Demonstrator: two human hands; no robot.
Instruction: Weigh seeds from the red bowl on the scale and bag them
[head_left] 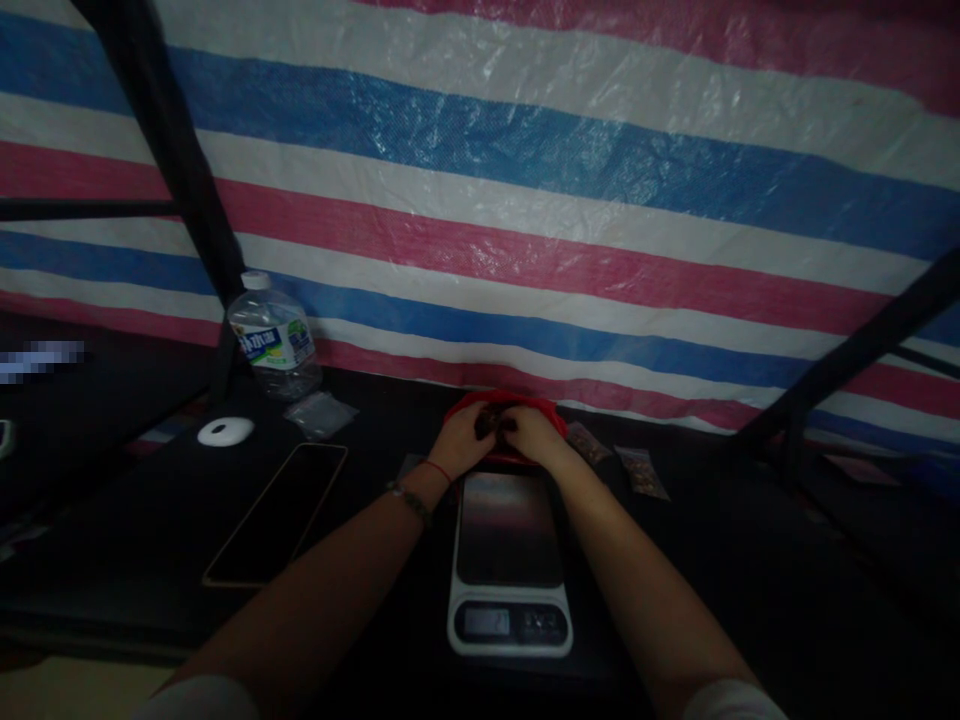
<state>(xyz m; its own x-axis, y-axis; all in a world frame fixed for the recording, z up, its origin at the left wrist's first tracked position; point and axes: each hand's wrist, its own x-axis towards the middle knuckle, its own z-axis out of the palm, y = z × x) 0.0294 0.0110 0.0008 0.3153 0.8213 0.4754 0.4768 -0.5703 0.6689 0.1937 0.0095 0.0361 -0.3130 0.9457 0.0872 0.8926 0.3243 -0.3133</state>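
Observation:
Both hands reach into a red bag or tray [551, 412] beyond the scale. My left hand [463, 440] and my right hand [534, 436] meet over small brown pieces [491, 420] inside it. Their fingers curl down among the pieces; what each one grips is too dark to make out. Between my forearms lies a white kitchen scale [510, 592] with a bare metal plate and a lit display I cannot read. Two small clear bags of brown pieces, a nearer one [641, 472] and one partly behind my right wrist [586, 443], lie to the right.
A phone [277, 515] lies left of my left arm. Behind it are a clear plastic bag [322, 412], a white round object [225, 431] and a large plastic bottle [276, 340]. A striped sheet [525, 230] hangs at the back, with dark metal struts [169, 150] at the sides.

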